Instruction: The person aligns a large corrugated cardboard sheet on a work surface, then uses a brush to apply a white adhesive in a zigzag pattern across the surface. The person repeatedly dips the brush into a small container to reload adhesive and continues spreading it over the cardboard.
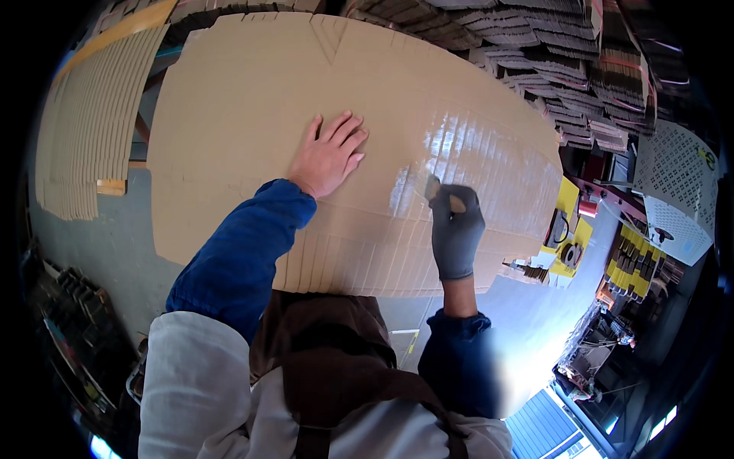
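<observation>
A large stack of brown cardboard sheets (252, 99) lies in front of me, its right and near edges fanned out in narrow steps. My left hand (327, 157), bare, presses flat on the top sheet with the fingers spread. In a grey glove, my right hand (459, 229) is closed round a small brush (433, 187), mostly hidden by the fingers. The brush tip is at the fanned strips on the right. Around it, whitish wet-looking streaks (451, 145) shine across those strips.
At the far left stands another fanned stack of cardboard (99, 122). Tied bundles of flat cardboard (535, 46) are piled along the back right. Beyond the right edge are yellow boxes (567, 229) with tape rolls and a white perforated panel (677, 172).
</observation>
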Demonstrator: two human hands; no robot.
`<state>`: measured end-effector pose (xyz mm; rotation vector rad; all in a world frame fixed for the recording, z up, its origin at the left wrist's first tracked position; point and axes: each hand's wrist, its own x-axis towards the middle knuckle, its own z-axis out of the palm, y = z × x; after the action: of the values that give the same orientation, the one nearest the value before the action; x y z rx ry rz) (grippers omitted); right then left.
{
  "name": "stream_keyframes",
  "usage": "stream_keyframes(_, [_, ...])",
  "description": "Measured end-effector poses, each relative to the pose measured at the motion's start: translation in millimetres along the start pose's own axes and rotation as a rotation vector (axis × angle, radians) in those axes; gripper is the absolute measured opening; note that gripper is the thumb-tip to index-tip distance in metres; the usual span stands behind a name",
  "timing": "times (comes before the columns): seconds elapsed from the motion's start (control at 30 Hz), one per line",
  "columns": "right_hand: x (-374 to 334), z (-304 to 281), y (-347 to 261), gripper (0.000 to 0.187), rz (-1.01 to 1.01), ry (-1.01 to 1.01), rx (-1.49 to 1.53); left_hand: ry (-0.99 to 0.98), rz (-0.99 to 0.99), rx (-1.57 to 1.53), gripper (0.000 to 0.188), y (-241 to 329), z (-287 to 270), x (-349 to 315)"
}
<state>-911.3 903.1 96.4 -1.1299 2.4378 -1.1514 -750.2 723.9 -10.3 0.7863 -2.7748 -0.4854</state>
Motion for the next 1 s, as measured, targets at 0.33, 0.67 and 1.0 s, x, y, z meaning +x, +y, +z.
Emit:
stream_keyframes(0.33, [45,14,-14,0.006,0.037,-0.103,0.07,0.001,0.001,0.007,0.042,0,-1,0])
stream_keyframes(0.67, [63,23,4,0.006,-0.028,-0.097,-0.13,-0.007,0.0,-0.008,0.042,2,-3,1])
stream_keyframes(1.0, [53,14,-5,0.008,0.105,-0.074,-0.113,-0.01,-0.009,-0.023,0.042,0,-5,0])
